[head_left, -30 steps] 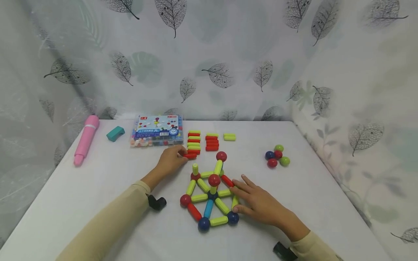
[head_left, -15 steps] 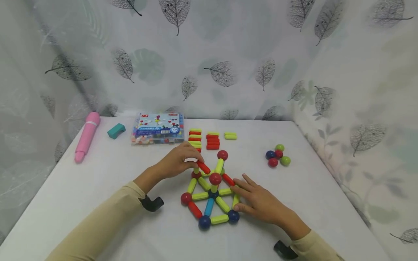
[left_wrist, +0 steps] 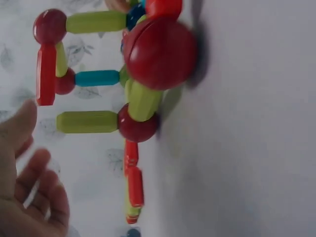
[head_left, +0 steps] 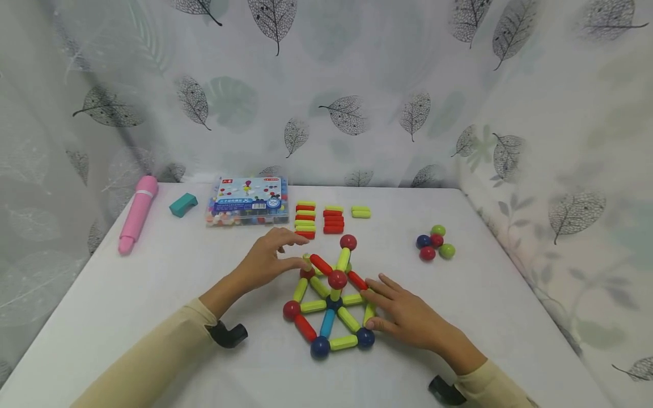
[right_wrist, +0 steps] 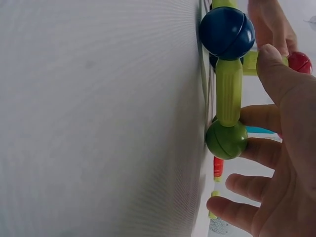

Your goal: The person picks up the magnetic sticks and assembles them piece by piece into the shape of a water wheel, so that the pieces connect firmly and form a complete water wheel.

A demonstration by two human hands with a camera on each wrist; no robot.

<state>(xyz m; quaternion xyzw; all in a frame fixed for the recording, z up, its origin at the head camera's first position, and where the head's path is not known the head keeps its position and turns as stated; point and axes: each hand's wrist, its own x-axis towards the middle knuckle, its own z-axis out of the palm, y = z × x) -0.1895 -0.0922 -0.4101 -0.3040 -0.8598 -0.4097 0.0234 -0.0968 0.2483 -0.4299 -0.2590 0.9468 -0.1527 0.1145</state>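
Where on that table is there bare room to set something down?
Bare tabletop lies between the pink tube and the left hand, and between the loose balls and the right hand. The middle is crowded: the ball-and-stick frame, left hand and loose sticks sit close together.

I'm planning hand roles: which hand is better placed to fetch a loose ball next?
The right hand, probably: it is nearer the loose balls, though at the ball-and-rod frame. The left hand is across the frame, by a bare upright lime rod.

Balls (left_wrist: 160, 54) smooth glossy plast.; rods (left_wrist: 91, 122) plast., semi-matt; sleeves (head_left: 148, 354) matt cloth; box (head_left: 247, 216) clear plast.
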